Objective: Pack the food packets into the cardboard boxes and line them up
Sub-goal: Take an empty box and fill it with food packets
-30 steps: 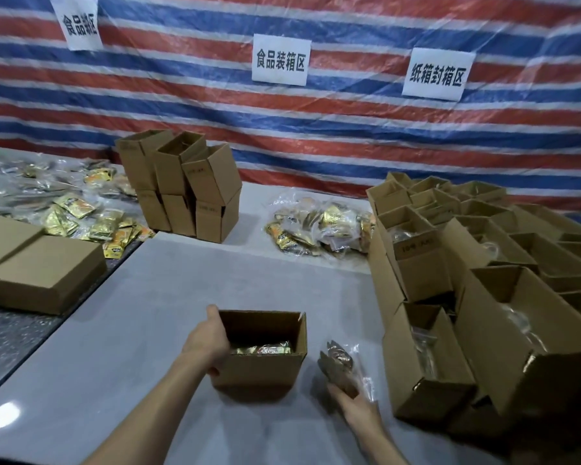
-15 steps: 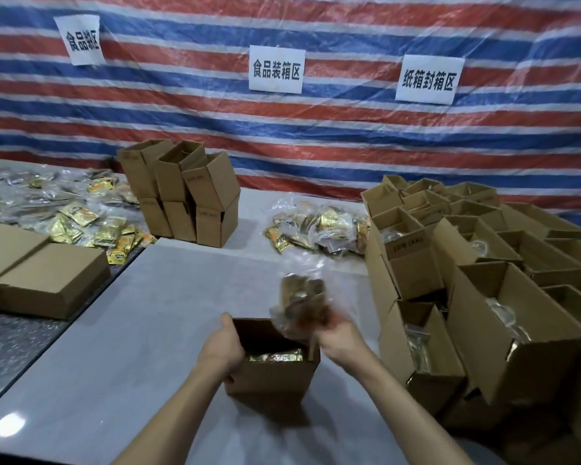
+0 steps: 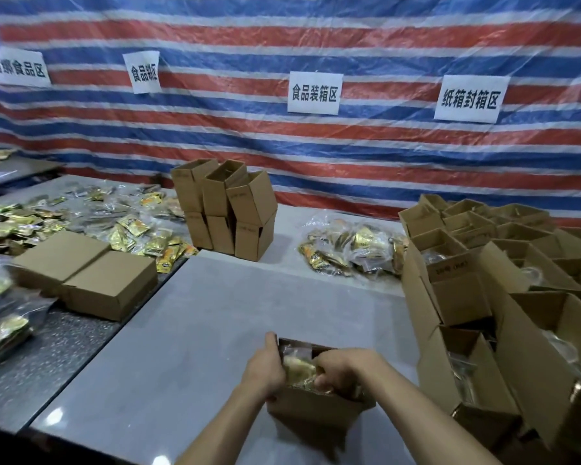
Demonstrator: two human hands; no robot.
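Packing workshop (zone signs [image 3: 315, 92], stacked cartons [image 3: 225, 209])

The box [image 3: 316, 411] sits near me on the table [image 3: 215, 313], a packet [image 3: 299, 367] inside it, I think. Packed boxes [image 3: 517, 280] stand right, stacked boxes [image 3: 228, 209] far behind, bagged packets [image 3: 349, 246] right of those, loose packets [image 3: 81, 216] far left

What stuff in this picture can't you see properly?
- Head view: fingertips of the right hand, hidden inside the box that the left hand grips.
- Box's lower contents, under the packet bag and hands.
- Bags at left edge: blurred, cut off.
- Print on far packets: too small.
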